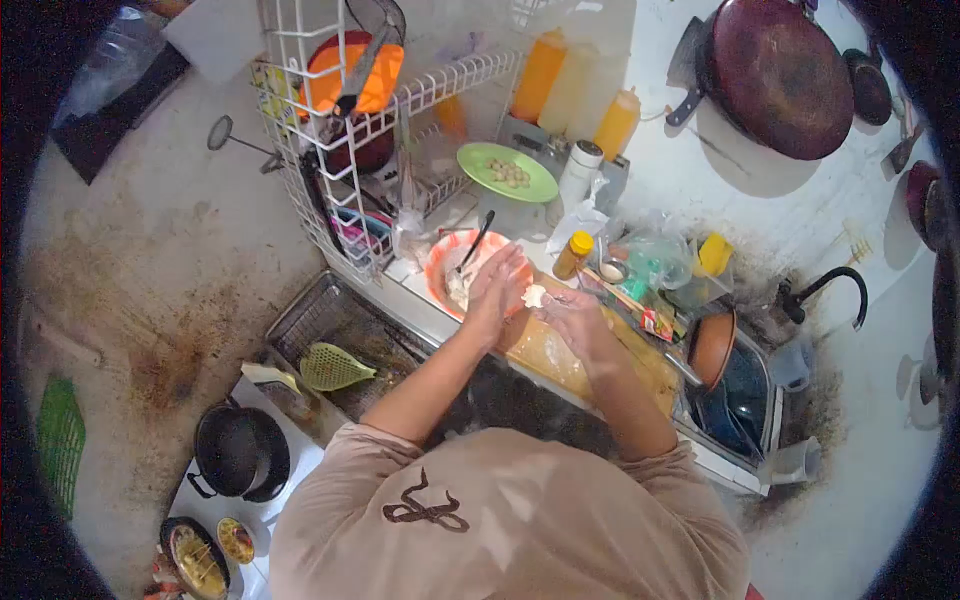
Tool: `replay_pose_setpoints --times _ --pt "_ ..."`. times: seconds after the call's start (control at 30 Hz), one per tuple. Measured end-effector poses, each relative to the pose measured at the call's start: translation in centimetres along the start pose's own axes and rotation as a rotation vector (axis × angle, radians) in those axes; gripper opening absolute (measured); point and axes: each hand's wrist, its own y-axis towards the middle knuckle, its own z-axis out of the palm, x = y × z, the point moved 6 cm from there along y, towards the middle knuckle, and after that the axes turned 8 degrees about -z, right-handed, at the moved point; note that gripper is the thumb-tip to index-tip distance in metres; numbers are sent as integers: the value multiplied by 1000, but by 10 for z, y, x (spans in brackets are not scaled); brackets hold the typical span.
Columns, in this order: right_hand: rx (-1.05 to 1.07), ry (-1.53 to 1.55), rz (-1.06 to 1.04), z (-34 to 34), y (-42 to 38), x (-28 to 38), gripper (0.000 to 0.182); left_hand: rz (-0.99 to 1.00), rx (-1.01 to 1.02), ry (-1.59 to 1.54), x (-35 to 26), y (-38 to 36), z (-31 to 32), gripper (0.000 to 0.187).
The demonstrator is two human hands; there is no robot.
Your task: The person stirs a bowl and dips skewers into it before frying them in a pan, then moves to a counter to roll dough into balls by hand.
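Observation:
My left hand (497, 285) is held flat with fingers stretched out, over the right side of an orange-and-white bowl (434, 268). White dough-like mixture (459, 287) lies in the bowl, where a utensil with a black handle (480, 238) leans. My right hand (572, 318) pinches a small white lump of dough (534, 296) at its fingertips, just right of the left hand. Below the right hand is a wooden board (550, 358) dusted with white. A green plate (548, 182) with several small pale balls (510, 174) stands behind the bowl.
A white wire rack (455, 75) rises at the back left. Right of the board are a yellow-capped jar (573, 255), plastic bags (650, 255) and a sink (745, 400) with a brown pan (713, 350). A black wok (240, 450) sits at lower left.

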Motion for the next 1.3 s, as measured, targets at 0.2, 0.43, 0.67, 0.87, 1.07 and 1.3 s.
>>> replay_pose_setpoints --times 0.2,0.43,0.67,0.87,1.07,1.3 --pt "-128 -1116 -685 30 -48 35 19 -208 87 -291 33 -15 48 70" --pt "-25 -1153 -553 30 -53 43 22 -390 -297 -520 54 -15 21 66" --pt "208 -1359 -519 50 -68 48 58 -407 -1 -665 31 -27 50 66" --pt "56 -1284 -627 31 -75 54 39 -384 -121 -479 41 -32 37 67" --pt "254 -1283 -620 56 -61 55 66 -354 66 -656 53 -48 68 60" --pt "451 -1515 -654 57 -76 49 78 -452 265 -703 46 -57 65 78"
